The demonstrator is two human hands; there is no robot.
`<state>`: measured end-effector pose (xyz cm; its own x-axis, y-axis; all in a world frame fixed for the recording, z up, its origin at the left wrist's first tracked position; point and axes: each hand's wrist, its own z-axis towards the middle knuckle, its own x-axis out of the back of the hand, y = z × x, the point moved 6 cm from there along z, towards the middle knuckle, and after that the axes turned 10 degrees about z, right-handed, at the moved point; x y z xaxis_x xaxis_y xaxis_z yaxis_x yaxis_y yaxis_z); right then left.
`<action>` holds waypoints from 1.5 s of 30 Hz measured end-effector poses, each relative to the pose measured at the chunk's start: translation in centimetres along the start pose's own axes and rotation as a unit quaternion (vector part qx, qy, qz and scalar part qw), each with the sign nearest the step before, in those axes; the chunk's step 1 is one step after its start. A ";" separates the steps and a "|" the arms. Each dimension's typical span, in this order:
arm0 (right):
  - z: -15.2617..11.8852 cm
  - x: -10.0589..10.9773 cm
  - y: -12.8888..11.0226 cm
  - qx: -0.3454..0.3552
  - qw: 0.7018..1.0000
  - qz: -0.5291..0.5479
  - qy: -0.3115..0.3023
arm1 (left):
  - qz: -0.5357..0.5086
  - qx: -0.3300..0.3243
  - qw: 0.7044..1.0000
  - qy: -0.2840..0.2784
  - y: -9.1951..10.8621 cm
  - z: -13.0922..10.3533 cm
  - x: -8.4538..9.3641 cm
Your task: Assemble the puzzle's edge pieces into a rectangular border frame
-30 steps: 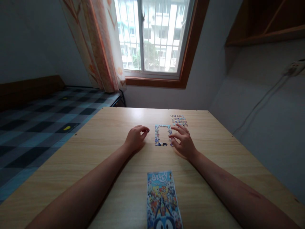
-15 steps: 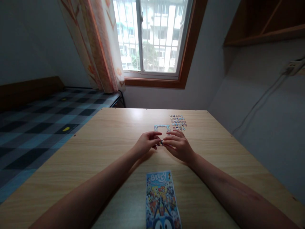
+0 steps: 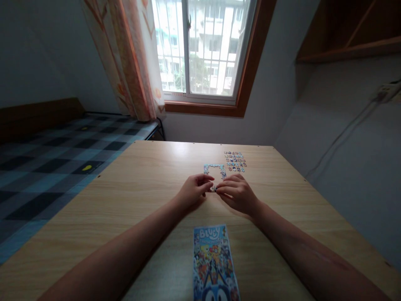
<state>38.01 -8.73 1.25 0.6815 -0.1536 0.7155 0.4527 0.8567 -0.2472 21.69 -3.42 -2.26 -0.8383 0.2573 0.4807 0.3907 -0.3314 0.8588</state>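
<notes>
A partly joined jigsaw puzzle (image 3: 214, 166) lies on the wooden table as a hollow border. At its near side, a small jigsaw piece (image 3: 214, 189) shows between my two hands. My right hand (image 3: 238, 192) pinches at the right end of this piece, thumb and fingers close together. On the left, my left hand (image 3: 196, 189) is curled over the border's near left corner, with its thumb and fingers against the edge pieces; its fingertips are partly hidden. Several loose jigsaw pieces (image 3: 235, 161) lie in rows beyond my right hand.
A Bluey picture sheet or box (image 3: 214, 263) lies on the table (image 3: 150, 246) between my forearms. A bed with a checked cover (image 3: 46, 167) stands at the left. Past the table's far edge are a curtain (image 3: 131, 62) and a window (image 3: 209, 50). A shelf (image 3: 351, 48) hangs at upper right.
My right hand has shifted slightly right and its fingers have drawn closer together. More of the border's right side and the near piece now show. My left hand has barely moved.
</notes>
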 end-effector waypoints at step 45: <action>-1.4 0.9 4.2 -0.070 0.996 0.009 -0.046 | 0.388 -0.240 0.889 0.034 2.0 -1.2 -0.2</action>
<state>41.28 -5.96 -0.06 0.6383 -0.0872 0.7648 0.5205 0.7809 -0.3454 22.22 -5.21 -0.85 -0.4143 -0.2688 0.8695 0.6686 -0.7382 0.0903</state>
